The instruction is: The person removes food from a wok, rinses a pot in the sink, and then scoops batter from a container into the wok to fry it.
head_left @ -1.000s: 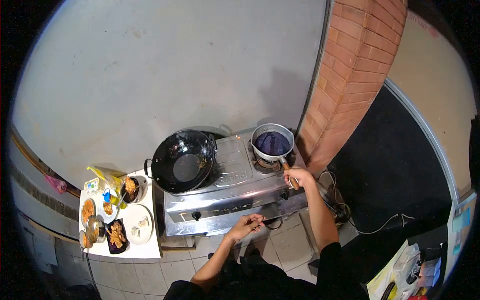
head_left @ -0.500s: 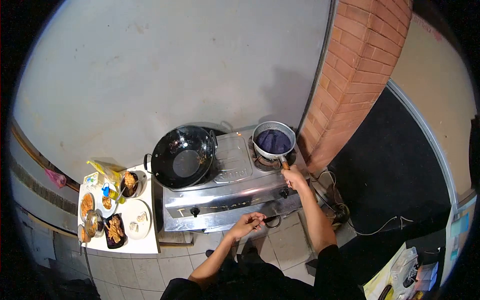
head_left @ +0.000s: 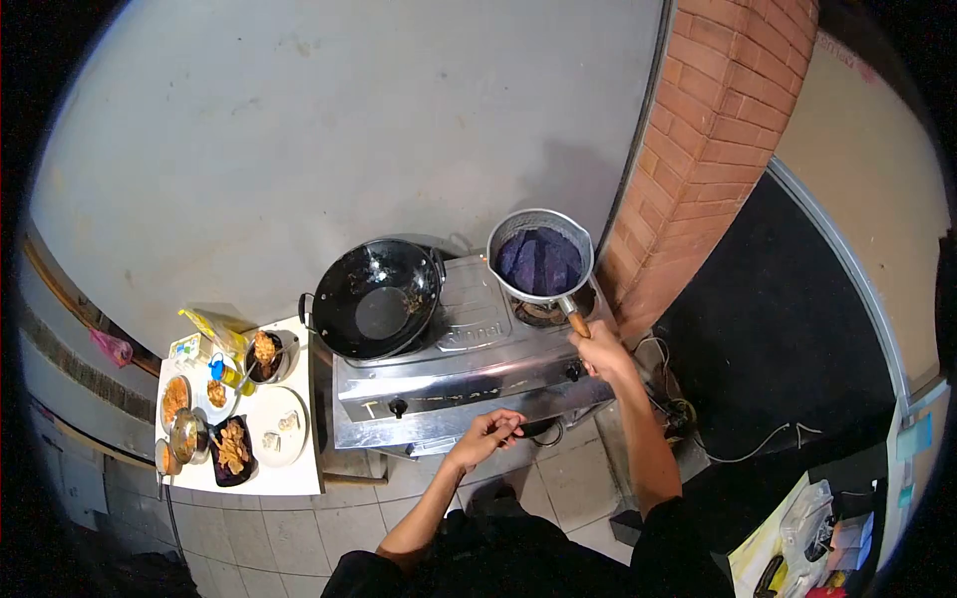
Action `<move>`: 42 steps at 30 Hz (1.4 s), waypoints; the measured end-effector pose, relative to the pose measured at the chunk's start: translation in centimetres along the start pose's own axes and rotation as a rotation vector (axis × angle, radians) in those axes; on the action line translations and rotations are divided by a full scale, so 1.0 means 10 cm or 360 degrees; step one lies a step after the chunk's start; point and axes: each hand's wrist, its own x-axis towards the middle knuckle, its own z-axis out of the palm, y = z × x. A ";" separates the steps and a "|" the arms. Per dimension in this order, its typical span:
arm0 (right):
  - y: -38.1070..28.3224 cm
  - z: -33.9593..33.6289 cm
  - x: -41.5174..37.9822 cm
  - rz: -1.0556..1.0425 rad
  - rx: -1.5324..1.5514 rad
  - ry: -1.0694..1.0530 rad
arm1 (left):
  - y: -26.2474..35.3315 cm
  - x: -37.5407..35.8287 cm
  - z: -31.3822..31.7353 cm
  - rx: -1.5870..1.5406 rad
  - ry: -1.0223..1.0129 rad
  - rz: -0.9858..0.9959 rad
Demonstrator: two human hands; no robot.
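Observation:
My right hand is closed round the wooden handle of a silver saucepan. Dark purple, flat-looking pieces fill much of the pan. The pan appears raised over the right burner. My left hand is low in front of the stove, its fingers curled together. A dark, thin thing with a ring-shaped end shows beside those fingertips; I cannot tell whether they grip it. A black two-handled wok sits on the left burner, with a little residue inside.
On the steel stove, one control knob is at the left. A white side table bears plates, a black tray of fried food, a pot and a yellow bottle. A brick pillar stands right of the stove.
The saucepan has come up off the burner and slightly left, with my right hand still on its handle. My left hand stays low, fingers still curled. The view has shifted a little.

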 end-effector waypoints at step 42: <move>-1.49 8.91 -3.21 -0.0870 -0.0015 -0.1055 | -0.55 -6.20 -4.34 -0.0947 0.1619 0.0389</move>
